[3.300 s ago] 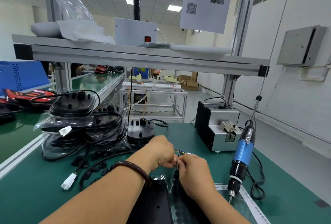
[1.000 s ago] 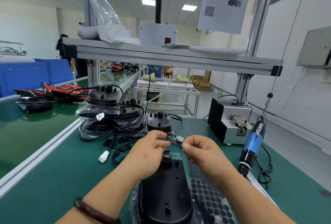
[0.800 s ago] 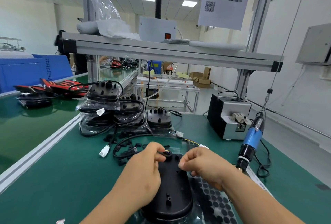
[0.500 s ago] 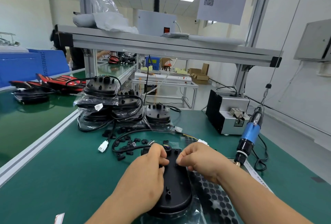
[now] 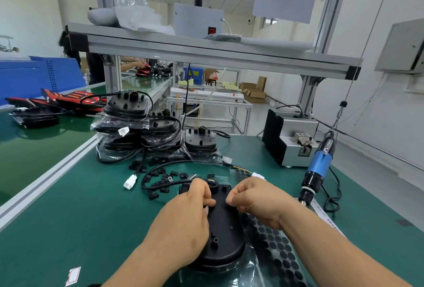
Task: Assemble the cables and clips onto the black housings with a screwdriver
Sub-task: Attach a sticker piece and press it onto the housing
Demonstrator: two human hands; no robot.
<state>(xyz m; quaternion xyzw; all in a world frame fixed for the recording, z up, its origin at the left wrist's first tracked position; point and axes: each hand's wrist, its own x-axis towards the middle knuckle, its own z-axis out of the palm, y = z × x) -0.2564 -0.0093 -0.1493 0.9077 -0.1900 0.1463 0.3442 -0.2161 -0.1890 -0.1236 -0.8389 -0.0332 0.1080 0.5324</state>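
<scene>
A black housing [image 5: 223,229] lies flat in front of me on a clear bag. My left hand [image 5: 183,224] grips its left side, with curled fingertips pinched together on its top face. My right hand [image 5: 259,199] is curled too and pinches a small black piece against the housing; the fingers hide what it is. A black cable [image 5: 146,177] leaves the grommet at the housing's far end and loops left. A white connector [image 5: 258,175] lies just behind my right hand. Loose black clips [image 5: 165,177] are scattered beyond the housing. The blue electric screwdriver [image 5: 319,167] hangs at the right, untouched.
Bagged stacks of black housings [image 5: 137,130] with cables stand at the back left. A grey screw feeder [image 5: 291,142] sits at the back right. A sheet of black round pads [image 5: 275,247] lies under my right forearm. Another white connector [image 5: 130,182] rests left of the clips.
Both hands came down from holding the cable in the air onto the housing's far end. The cable now lies looped on the table, and the view has tilted down.
</scene>
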